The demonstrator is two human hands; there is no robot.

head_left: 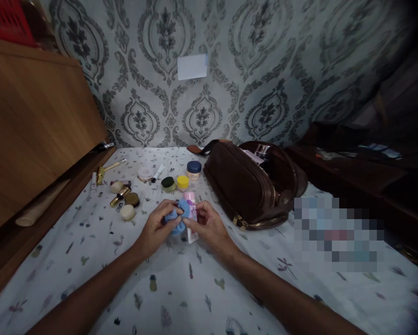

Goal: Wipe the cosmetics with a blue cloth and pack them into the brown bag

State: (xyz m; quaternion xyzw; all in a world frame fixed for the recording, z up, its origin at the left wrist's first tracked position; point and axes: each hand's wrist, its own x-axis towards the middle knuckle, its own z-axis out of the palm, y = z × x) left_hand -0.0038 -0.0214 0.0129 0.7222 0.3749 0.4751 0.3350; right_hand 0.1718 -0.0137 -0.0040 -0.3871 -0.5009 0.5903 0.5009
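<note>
My left hand [155, 226] is closed on a crumpled blue cloth [185, 206], which presses against a small tube. That pink and white tube [192, 213], its pink end pointing away from me, is pinched in my right hand [211, 228]. Both hands meet just above the patterned sheet. Beyond them stand a yellow-lidded jar [182, 183], a dark green-lidded jar [168, 184] and a blue-lidded jar [194, 170]. Left of my hands lie a cream-lidded jar [128, 212], a brown-lidded jar [132, 199] and a gold and black lipstick-like tube [120, 197].
A brown leather bag [242, 186] lies unzipped at right, with things inside. More cosmetics, including a round clear compact [145, 174] and a gold tube [100, 175], lie at left. A wooden cabinet [37, 135] borders the left side; a patterned wall [167, 107] stands behind.
</note>
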